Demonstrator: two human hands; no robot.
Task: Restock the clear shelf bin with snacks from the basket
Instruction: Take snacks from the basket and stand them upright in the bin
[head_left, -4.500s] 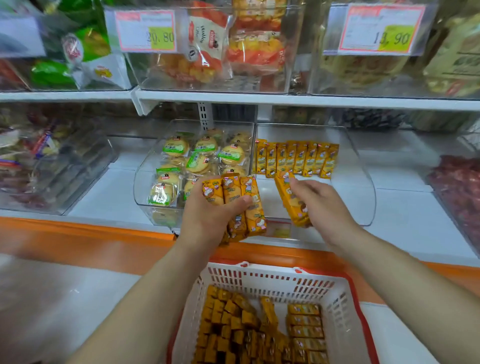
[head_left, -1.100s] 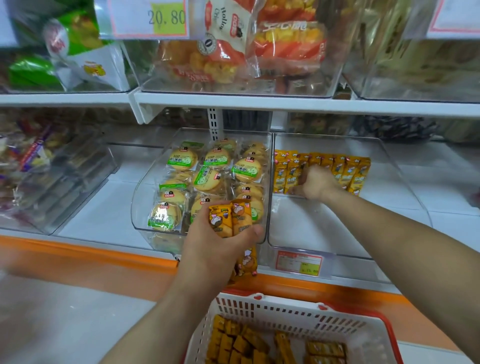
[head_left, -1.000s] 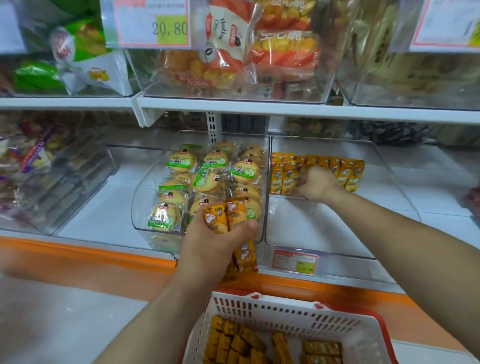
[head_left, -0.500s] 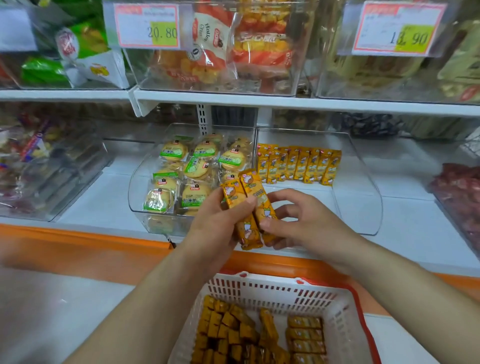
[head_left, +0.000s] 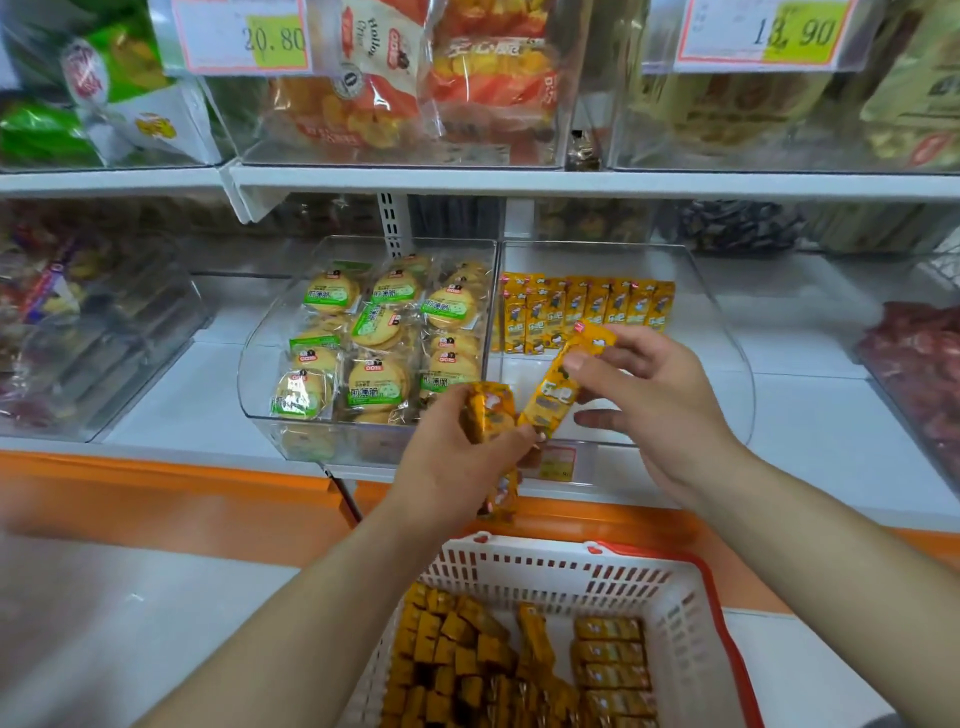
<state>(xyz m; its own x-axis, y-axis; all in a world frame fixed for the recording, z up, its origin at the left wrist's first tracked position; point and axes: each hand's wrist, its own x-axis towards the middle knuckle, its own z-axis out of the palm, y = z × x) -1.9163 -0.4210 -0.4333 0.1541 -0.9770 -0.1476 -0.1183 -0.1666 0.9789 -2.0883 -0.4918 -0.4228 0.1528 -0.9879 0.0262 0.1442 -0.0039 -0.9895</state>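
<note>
The clear shelf bin (head_left: 727, 332) sits on the lower shelf, with a row of several orange snack packs (head_left: 587, 306) upright at its back. My right hand (head_left: 654, 395) pinches one orange snack pack (head_left: 563, 387), tilted, at the bin's front opening. My left hand (head_left: 457, 462) grips one orange pack (head_left: 491, 413) just left of it, in front of the bin. Below stands the white basket (head_left: 561, 571) with a red rim, holding many more orange packs (head_left: 467, 654).
A neighbouring clear bin (head_left: 254, 384) on the left holds round biscuits in green-labelled wrappers. Further clear bins stand at far left and far right. The upper shelf (head_left: 519, 179) carries bagged snacks and price tags. An orange ledge (head_left: 156, 499) runs below the shelf.
My right hand came back from the row at the bin's rear, took one pack from my left hand's stack and now lifts it toward the bin. My left hand holds fewer packs.
</note>
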